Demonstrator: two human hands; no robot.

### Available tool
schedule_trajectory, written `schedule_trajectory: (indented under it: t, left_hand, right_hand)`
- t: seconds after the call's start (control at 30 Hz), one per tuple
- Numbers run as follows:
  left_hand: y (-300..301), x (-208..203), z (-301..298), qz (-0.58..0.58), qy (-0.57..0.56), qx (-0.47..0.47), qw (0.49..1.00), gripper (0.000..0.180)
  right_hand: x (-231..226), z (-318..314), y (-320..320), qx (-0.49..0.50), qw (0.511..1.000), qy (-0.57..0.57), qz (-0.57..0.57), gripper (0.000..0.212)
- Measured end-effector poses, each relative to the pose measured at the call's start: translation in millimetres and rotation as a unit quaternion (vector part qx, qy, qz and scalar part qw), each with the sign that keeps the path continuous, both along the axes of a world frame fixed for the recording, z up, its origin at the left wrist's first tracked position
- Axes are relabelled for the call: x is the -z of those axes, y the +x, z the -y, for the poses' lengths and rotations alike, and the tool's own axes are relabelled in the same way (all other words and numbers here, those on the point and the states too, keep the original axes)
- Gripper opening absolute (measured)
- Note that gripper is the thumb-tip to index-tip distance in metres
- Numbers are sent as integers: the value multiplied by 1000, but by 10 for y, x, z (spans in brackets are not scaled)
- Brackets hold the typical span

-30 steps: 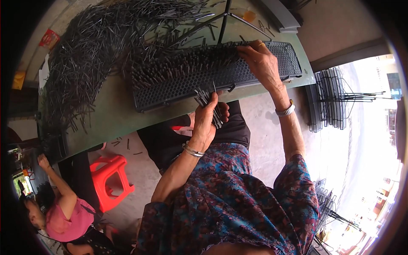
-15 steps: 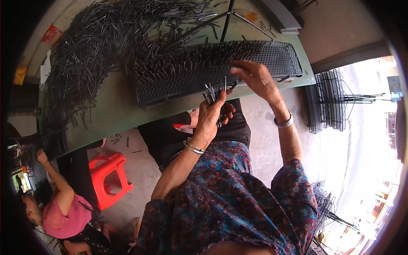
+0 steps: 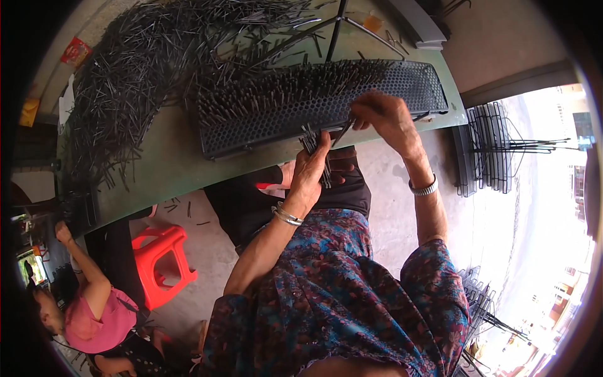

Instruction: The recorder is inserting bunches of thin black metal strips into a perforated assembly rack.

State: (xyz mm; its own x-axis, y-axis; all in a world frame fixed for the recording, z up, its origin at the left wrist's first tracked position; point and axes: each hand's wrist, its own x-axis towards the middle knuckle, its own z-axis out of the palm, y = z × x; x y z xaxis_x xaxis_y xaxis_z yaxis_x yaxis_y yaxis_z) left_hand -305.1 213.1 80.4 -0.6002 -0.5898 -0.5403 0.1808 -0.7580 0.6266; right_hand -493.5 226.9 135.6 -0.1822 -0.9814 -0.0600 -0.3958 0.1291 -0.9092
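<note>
A bundle of thin dark strips (image 3: 308, 139) is gripped in my left hand (image 3: 308, 166), just in front of the table's near edge. My right hand (image 3: 388, 119) is closed, with thumb and fingers pinching a single thin dark strip (image 3: 342, 131) that slants down toward the bundle. Beyond both hands lies a long black perforated tray (image 3: 411, 85), its holes in rows. Many strips stand upright in its left and middle part, while bare holes show along the near side and right end.
Loose strips form a large pile (image 3: 132, 81) on the left and back of the green table (image 3: 169, 169). A thin metal stand (image 3: 336, 38) rises behind the tray. On the floor are a red stool (image 3: 160, 264) and, at right, wire racks (image 3: 493, 147). A co-worker (image 3: 100, 314) sits at lower left.
My right hand has moved slightly right from the tray's near edge, and a pinched strip now shows at its fingers. My left hand keeps the bundle in nearly the same place.
</note>
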Motion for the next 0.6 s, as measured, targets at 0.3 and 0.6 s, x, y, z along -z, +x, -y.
schedule_trajectory:
  t: [0.3, 0.6]
  left_hand:
    - [-20, 237, 19, -54, 29, -40, 997, 36]
    - [16, 141, -14, -83, 65, -62, 993, 31]
  right_hand:
    - [100, 225, -138, 125, 946, -201, -222, 8]
    - [128, 307, -186, 86, 945, -181, -258, 11]
